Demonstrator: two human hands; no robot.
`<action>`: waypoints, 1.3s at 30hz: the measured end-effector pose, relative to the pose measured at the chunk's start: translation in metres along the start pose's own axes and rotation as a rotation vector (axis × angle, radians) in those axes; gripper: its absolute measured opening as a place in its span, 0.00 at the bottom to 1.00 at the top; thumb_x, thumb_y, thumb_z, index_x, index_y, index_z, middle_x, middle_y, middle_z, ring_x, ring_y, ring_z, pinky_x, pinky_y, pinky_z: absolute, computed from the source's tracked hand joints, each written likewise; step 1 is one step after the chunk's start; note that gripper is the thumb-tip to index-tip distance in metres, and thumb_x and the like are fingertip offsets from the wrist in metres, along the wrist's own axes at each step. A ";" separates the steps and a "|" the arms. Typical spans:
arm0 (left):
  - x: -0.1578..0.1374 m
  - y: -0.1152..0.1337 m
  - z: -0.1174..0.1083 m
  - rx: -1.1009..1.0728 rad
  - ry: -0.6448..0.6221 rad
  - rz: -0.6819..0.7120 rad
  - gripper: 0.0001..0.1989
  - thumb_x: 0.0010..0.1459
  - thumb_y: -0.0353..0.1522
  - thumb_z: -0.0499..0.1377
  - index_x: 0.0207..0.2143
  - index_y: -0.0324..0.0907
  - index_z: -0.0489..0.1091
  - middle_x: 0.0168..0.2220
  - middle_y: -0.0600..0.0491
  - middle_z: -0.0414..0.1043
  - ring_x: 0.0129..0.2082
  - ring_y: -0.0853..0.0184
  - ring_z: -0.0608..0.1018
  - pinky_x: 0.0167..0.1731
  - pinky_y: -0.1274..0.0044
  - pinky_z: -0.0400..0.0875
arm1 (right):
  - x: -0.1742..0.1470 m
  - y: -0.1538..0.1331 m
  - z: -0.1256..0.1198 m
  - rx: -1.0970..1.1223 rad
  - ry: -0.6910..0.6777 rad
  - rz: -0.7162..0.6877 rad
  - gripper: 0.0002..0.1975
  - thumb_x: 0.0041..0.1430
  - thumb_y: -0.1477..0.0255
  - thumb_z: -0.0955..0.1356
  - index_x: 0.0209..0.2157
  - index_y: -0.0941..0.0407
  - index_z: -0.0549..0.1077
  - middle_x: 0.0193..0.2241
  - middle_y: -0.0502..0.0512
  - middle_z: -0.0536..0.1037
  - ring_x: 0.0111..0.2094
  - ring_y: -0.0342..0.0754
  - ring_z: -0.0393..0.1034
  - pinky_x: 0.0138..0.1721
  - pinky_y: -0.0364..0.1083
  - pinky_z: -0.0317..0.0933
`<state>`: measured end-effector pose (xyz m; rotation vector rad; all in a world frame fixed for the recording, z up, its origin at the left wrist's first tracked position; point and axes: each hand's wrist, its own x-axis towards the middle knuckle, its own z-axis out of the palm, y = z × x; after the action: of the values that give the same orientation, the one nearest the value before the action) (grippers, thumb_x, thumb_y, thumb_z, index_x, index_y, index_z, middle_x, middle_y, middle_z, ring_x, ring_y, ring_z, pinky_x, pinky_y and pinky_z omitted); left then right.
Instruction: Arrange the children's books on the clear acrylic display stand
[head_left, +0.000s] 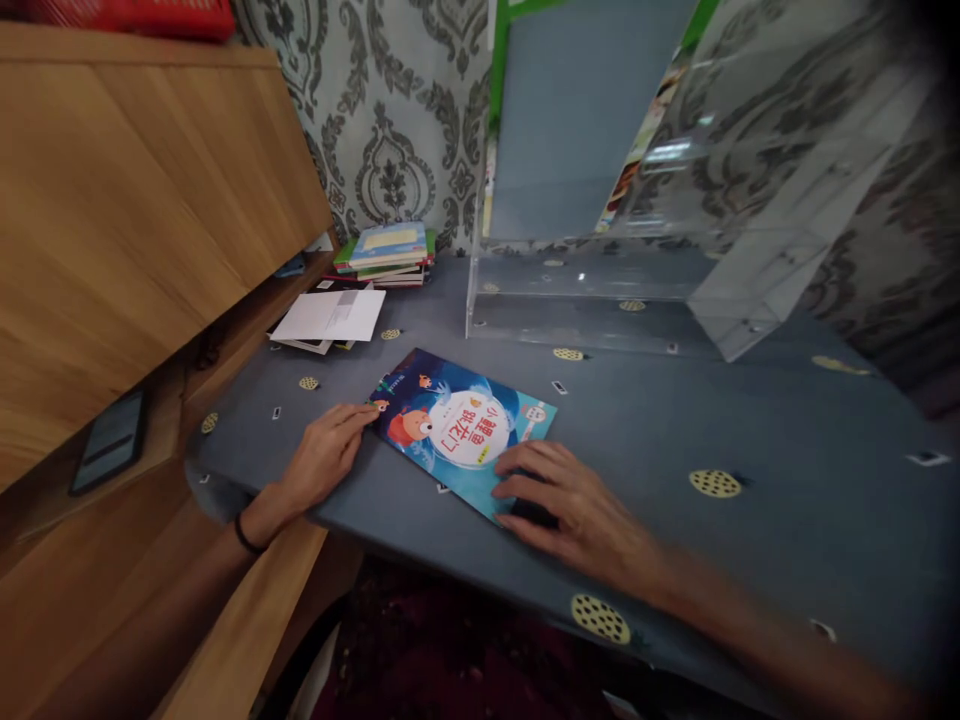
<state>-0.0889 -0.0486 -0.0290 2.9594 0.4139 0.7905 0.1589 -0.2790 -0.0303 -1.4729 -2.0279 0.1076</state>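
Observation:
A blue picture book (pixel 471 427) with an orange cartoon bear and red Chinese characters on its cover lies closed at an angle on the blue tablecloth. At the book's left corner, the fingers of my left hand (pixel 324 458) are pressed together on its edge; the thumb's grip is partly hidden. My right hand (pixel 574 510) is over the lower right edge, its curved fingers apart and their tips touching the cover. A dark gap shows beneath that palm.
A clear acrylic rack (pixel 577 315) holding a green-edged board (pixel 585 120) stands at the back. Stacked books (pixel 390 250) and a white booklet (pixel 334 316) lie at the back left. A wooden cabinet (pixel 150 190) borders the table; a phone-like device (pixel 110 443) rests on its ledge.

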 end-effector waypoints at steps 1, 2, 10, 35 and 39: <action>0.000 -0.003 -0.001 -0.015 -0.008 -0.007 0.16 0.67 0.25 0.49 0.50 0.41 0.72 0.47 0.48 0.78 0.46 0.65 0.80 0.46 0.67 0.78 | 0.000 -0.003 0.000 -0.019 -0.002 0.022 0.03 0.63 0.69 0.70 0.38 0.53 0.73 0.42 0.57 0.77 0.44 0.54 0.71 0.45 0.55 0.66; 0.000 -0.005 -0.003 -0.025 -0.020 -0.009 0.16 0.67 0.25 0.49 0.50 0.41 0.73 0.47 0.48 0.78 0.45 0.65 0.80 0.46 0.68 0.77 | 0.001 -0.007 0.001 -0.043 -0.001 0.044 0.05 0.62 0.68 0.71 0.37 0.53 0.73 0.42 0.57 0.77 0.44 0.55 0.70 0.45 0.56 0.66; 0.065 -0.021 -0.002 0.044 -0.273 0.020 0.16 0.70 0.35 0.49 0.51 0.41 0.72 0.48 0.46 0.76 0.47 0.60 0.77 0.49 0.68 0.72 | 0.001 -0.026 0.005 -0.214 -0.022 0.105 0.06 0.61 0.73 0.71 0.39 0.54 0.70 0.42 0.57 0.75 0.44 0.55 0.69 0.44 0.55 0.66; 0.044 0.041 -0.022 0.074 -0.616 -0.168 0.17 0.68 0.42 0.51 0.52 0.42 0.66 0.34 0.47 0.78 0.32 0.58 0.80 0.31 0.73 0.66 | -0.008 -0.064 0.031 -0.228 -0.266 0.014 0.40 0.63 0.55 0.69 0.67 0.66 0.57 0.68 0.71 0.58 0.70 0.61 0.48 0.68 0.61 0.50; 0.043 0.037 -0.016 -0.039 -0.497 -0.223 0.15 0.66 0.41 0.53 0.50 0.43 0.67 0.37 0.48 0.78 0.34 0.59 0.79 0.33 0.73 0.67 | -0.012 -0.065 0.028 -0.227 -0.283 0.030 0.43 0.62 0.55 0.70 0.68 0.66 0.55 0.68 0.72 0.56 0.70 0.62 0.46 0.69 0.61 0.48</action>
<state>-0.0516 -0.0731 0.0098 2.8588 0.6576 0.0326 0.0921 -0.3062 -0.0313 -1.7094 -2.3059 0.1066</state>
